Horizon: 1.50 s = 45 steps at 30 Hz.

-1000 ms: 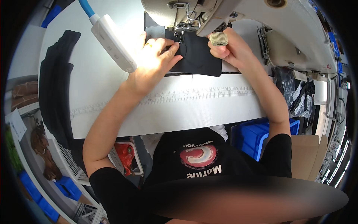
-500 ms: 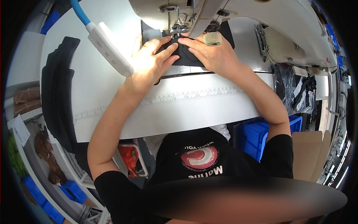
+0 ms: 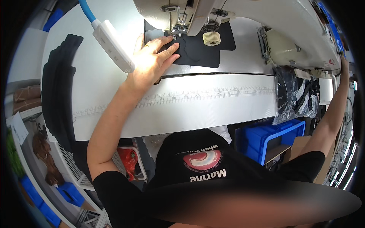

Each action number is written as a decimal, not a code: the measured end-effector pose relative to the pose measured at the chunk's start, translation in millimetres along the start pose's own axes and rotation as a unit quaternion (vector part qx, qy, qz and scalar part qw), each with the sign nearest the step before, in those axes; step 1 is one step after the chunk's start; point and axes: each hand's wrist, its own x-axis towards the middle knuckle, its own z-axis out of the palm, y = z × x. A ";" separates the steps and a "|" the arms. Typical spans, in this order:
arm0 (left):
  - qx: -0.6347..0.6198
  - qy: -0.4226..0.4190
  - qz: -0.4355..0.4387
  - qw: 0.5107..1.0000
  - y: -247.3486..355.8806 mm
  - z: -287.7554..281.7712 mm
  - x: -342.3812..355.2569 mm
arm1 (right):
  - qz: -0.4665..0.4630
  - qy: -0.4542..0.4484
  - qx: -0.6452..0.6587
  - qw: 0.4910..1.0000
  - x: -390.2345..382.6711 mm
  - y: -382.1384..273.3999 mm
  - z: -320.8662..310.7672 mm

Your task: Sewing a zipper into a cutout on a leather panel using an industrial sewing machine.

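My left hand (image 3: 154, 57) lies on a flat piece of black fabric (image 3: 203, 53), its fingers stretched out and slightly spread. The fingertips rest just left of the presser foot (image 3: 176, 33) of a white sewing machine (image 3: 281, 15). A loose dark thread curves over the cloth to the right of the foot. Out at the far right, my right hand (image 3: 345, 65) reaches up to the end of the machine head. Its fingers are mostly hidden there by the machine and the dark picture rim.
A white stick-shaped device (image 3: 112, 45) on a blue cable hangs beside my left wrist. Stacked black fabric (image 3: 57, 87) drapes over the table's left edge. A ruler strip (image 3: 190, 97) runs along the white tabletop (image 3: 182, 117). Plastic-bagged material (image 3: 289, 91) and a blue crate (image 3: 253, 140) are at right.
My right hand has left the fabric and swung far right to the machine's end, uncovering the cloth's right part. My left hand stays in nearly the same place.
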 end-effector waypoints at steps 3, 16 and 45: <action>0.013 -0.005 0.006 1.000 0.9 -1.9 0.8 | 0.065 -0.011 0.116 0.991 -37.7 50.4 13.7; 0.003 0.007 -0.005 1.000 2.9 -1.9 2.4 | 0.081 0.004 0.212 0.974 -127.9 2.2 41.5; -0.023 -0.051 -0.077 0.995 3.3 -2.8 -1.6 | -0.332 -0.236 -0.220 0.886 -315.1 -158.8 386.6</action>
